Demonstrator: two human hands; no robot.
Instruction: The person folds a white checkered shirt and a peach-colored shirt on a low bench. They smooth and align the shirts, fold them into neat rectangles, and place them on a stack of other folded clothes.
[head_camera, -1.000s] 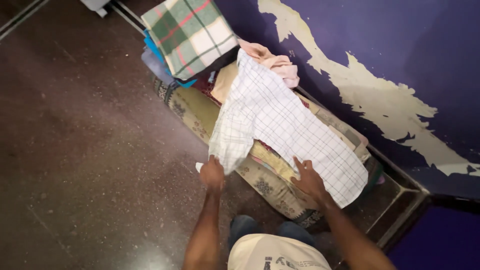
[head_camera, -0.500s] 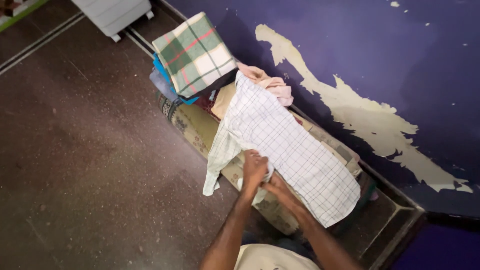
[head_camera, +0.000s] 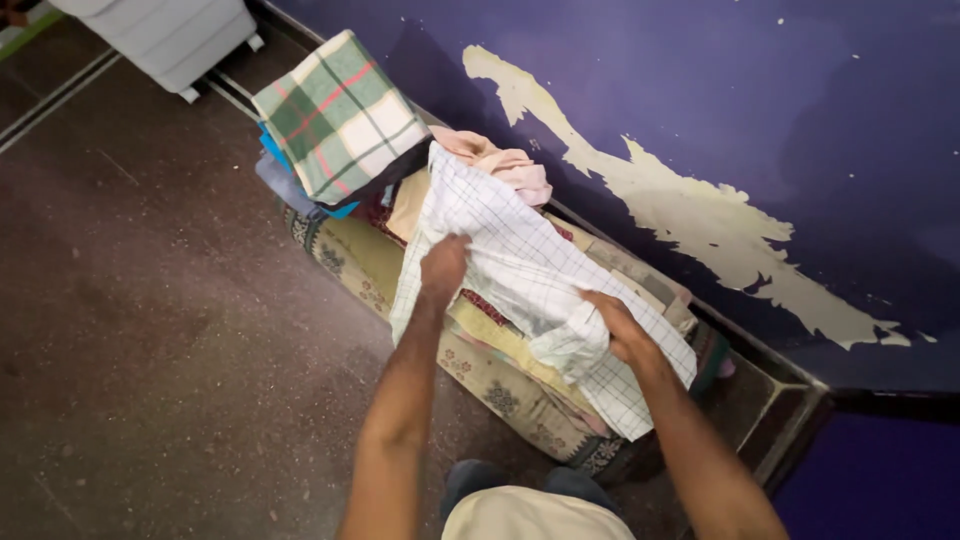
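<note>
A white cloth with a thin dark grid (head_camera: 520, 250) lies over a low pile of folded fabrics along the wall. My left hand (head_camera: 443, 266) grips its left part, near the fold hanging down the front. My right hand (head_camera: 612, 325) holds a bunched-up part of the same cloth near its lower right end. Under the cloth lie a yellow fabric (head_camera: 505, 343) and a patterned olive mattress or cushion (head_camera: 480, 375).
A folded green, white and red plaid blanket (head_camera: 338, 115) tops a stack at the far left of the pile, over blue cloth. A pink garment (head_camera: 500, 160) lies behind. A purple wall with peeling paint (head_camera: 700, 215) runs alongside. A white appliance (head_camera: 165, 35) stands top left on the dark floor.
The spread cloth has been gathered in: both hands moved up from its front edge, folding and bunching it. The view has shifted closer to the pile.
</note>
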